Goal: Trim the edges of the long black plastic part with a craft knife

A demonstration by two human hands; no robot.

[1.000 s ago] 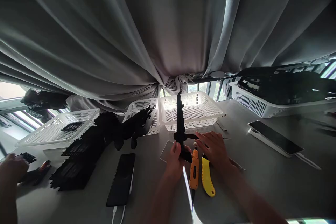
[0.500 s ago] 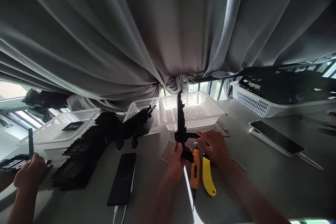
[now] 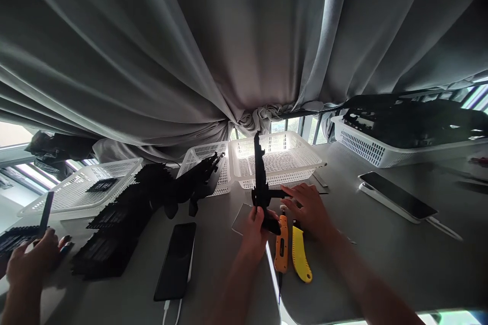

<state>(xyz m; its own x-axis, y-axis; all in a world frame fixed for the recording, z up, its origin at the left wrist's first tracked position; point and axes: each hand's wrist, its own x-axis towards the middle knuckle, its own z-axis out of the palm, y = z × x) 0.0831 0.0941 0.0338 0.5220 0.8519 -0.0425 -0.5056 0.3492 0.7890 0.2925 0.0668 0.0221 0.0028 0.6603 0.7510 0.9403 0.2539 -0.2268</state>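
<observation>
And my left hand is wrapped round the dark part, upright over the surface, in from its near edge, presumably steadying it while my right hand pinches a thin bar crosswise

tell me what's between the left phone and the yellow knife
In the head view: the left forearm, a bright strip, then the orange tool.

A small workshop is suggested: black parts are piled on a grey counter, white mesh baskets are lined up, an orange-handled tool and yellow cutter are laid out, and windows are partly covered by curtains.
</observation>
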